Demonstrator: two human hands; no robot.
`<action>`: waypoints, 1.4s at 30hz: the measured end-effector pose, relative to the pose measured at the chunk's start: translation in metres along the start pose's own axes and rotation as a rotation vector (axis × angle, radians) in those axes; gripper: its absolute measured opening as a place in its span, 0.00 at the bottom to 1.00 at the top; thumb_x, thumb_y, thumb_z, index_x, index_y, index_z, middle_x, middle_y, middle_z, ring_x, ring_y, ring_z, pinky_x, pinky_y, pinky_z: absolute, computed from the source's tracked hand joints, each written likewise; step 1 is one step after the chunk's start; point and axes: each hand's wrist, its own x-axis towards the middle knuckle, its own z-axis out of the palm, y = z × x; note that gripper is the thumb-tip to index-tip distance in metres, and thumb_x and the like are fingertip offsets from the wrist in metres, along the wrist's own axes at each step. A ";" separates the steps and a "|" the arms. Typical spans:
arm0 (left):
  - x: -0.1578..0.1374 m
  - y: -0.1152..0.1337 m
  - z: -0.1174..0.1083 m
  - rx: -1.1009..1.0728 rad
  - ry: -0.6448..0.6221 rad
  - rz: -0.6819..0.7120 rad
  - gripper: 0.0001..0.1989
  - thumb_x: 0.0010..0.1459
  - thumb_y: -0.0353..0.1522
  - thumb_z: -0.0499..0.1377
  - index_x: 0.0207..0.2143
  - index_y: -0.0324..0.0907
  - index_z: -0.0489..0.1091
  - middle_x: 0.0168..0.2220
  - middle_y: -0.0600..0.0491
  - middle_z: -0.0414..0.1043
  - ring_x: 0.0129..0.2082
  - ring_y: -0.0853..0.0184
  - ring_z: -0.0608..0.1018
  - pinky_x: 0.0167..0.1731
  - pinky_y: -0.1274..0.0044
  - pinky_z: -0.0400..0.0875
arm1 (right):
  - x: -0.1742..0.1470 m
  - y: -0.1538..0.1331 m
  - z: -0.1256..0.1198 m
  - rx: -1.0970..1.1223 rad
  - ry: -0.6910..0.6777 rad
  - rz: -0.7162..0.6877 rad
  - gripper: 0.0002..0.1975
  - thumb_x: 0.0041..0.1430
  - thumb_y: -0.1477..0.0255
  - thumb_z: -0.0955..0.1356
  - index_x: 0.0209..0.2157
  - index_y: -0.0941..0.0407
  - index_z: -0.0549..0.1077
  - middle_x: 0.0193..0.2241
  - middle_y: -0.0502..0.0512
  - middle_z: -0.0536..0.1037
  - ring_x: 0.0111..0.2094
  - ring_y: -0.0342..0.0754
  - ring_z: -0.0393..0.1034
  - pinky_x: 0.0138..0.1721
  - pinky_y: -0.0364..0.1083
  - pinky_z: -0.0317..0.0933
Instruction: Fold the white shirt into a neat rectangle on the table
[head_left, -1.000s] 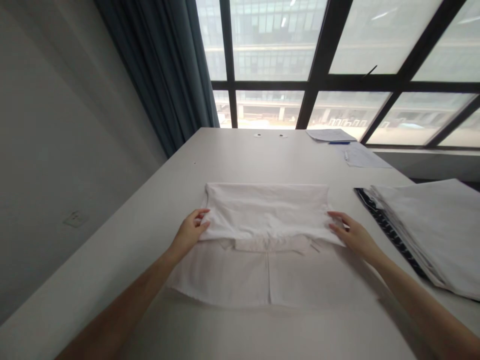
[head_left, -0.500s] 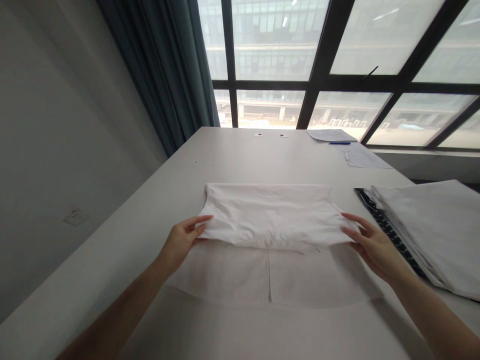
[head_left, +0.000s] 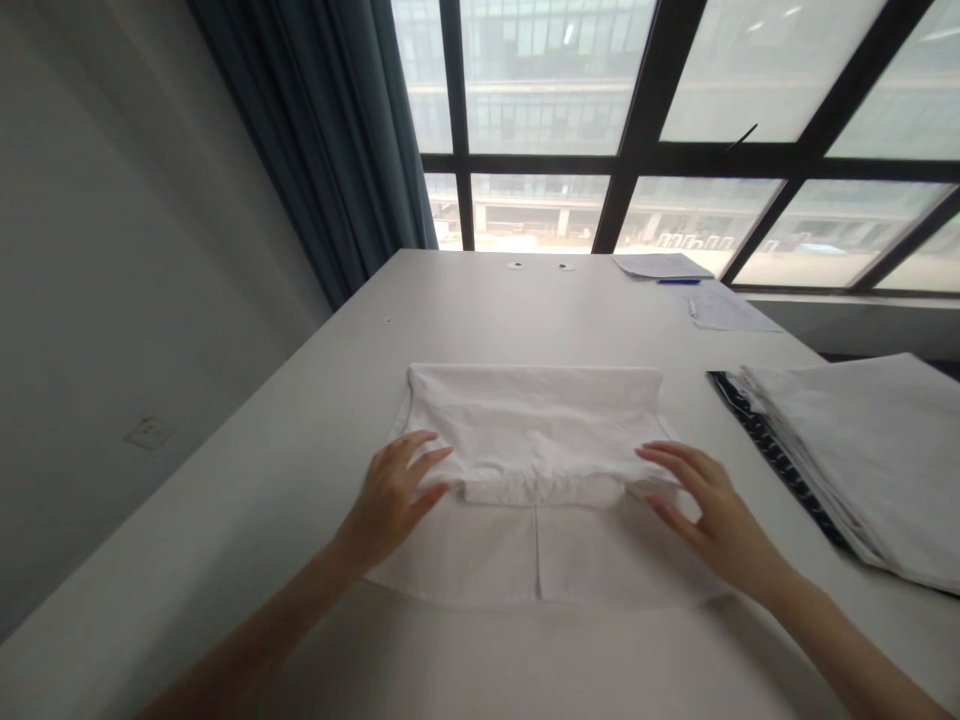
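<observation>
A white folded garment [head_left: 536,415] lies on the table before me, its upper part turned over the lower one. A gathered band crosses its middle, and a slit runs down the lower layer below it. At the left end of the folded part, my left hand [head_left: 391,492] lies over the cloth with fingers apart. My right hand [head_left: 709,515] is at the opposite end, thumb and fingers spread, its fingertips on or just above the fabric. Neither hand grips the cloth. Some of the side edges are hidden under the hands.
On the right, a stack of white cloth [head_left: 862,450] rests on a black gridded mat [head_left: 776,455]. Papers [head_left: 735,308] and a blue pen [head_left: 679,282] lie at the far right of the white table [head_left: 480,310]. A wall and a dark curtain [head_left: 322,130] stand left.
Both hands have let go of the garment's side edges and moved inward over it, fingers spread. The gathered edge now lies flatter, as a band across the lower layer.
</observation>
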 end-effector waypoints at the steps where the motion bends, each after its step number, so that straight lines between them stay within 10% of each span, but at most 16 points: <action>1: 0.002 0.007 0.001 -0.008 -0.058 0.087 0.20 0.62 0.39 0.55 0.54 0.44 0.67 0.55 0.45 0.66 0.58 0.56 0.66 0.58 0.59 0.59 | 0.004 -0.009 0.002 -0.009 -0.068 -0.080 0.22 0.62 0.63 0.64 0.56 0.53 0.64 0.52 0.61 0.71 0.54 0.55 0.63 0.53 0.55 0.58; 12: 0.022 0.025 0.024 -0.102 -0.038 0.270 0.09 0.63 0.34 0.55 0.41 0.39 0.72 0.38 0.48 0.79 0.39 0.62 0.81 0.42 0.69 0.76 | 0.024 -0.028 0.027 -0.028 -0.054 -0.193 0.07 0.65 0.70 0.63 0.38 0.56 0.72 0.35 0.56 0.79 0.35 0.49 0.71 0.39 0.48 0.62; 17: 0.017 0.031 0.002 -0.061 0.042 0.397 0.13 0.65 0.27 0.50 0.48 0.39 0.71 0.44 0.47 0.78 0.47 0.65 0.78 0.48 0.72 0.74 | 0.020 -0.027 0.013 -0.099 0.142 -0.336 0.09 0.63 0.78 0.64 0.42 0.55 0.73 0.36 0.56 0.79 0.37 0.49 0.72 0.41 0.48 0.61; 22: -0.007 0.034 0.002 0.027 -0.019 0.516 0.17 0.65 0.24 0.48 0.52 0.39 0.69 0.48 0.46 0.76 0.50 0.64 0.76 0.50 0.71 0.73 | -0.003 -0.027 0.016 -0.109 0.047 -0.555 0.13 0.64 0.79 0.61 0.45 0.57 0.73 0.39 0.57 0.79 0.38 0.49 0.72 0.42 0.50 0.64; 31: -0.024 0.007 0.005 0.091 -0.229 0.367 0.24 0.64 0.22 0.44 0.60 0.44 0.62 0.57 0.47 0.68 0.58 0.63 0.69 0.57 0.65 0.66 | -0.021 -0.024 0.026 -0.011 -0.103 -0.379 0.15 0.67 0.73 0.58 0.49 0.56 0.72 0.42 0.59 0.78 0.42 0.49 0.71 0.44 0.50 0.67; 42: -0.041 -0.022 0.002 0.176 -0.186 0.156 0.26 0.62 0.22 0.43 0.59 0.45 0.64 0.58 0.46 0.65 0.61 0.60 0.65 0.56 0.63 0.65 | -0.022 -0.020 0.026 -0.049 -0.103 -0.386 0.14 0.67 0.75 0.58 0.48 0.56 0.72 0.39 0.59 0.77 0.40 0.49 0.71 0.42 0.48 0.67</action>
